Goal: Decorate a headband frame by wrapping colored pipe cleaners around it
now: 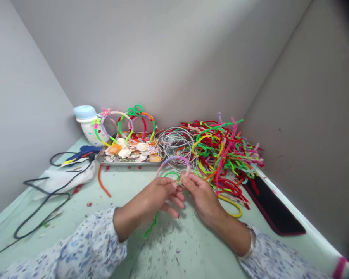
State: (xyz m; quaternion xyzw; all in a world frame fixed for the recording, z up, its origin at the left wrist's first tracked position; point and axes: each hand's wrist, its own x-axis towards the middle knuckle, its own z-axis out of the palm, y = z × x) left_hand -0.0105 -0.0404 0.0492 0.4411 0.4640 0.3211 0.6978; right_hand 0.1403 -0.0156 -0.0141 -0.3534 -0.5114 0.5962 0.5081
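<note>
My left hand [159, 195] and my right hand [199, 193] meet over the pale green table, fingers pinched together on a green pipe cleaner [151, 226] that trails down towards me. The same pinch holds a hoop wrapped in pink and purple fuzz [174, 159], which arches up just behind my fingertips. Both hands are closed on this piece. Both sleeves are white with blue print.
A metal tray of seashells [130, 152] with finished colourful hoops [125, 124] stands at the back. Bare wire rings [176, 143] and a big heap of pipe cleaners [223, 151] lie right. A glue gun [81, 153], black cord [43, 201], white jar [88, 124], orange pipe cleaner [103, 184] and dark phone [272, 209] are around.
</note>
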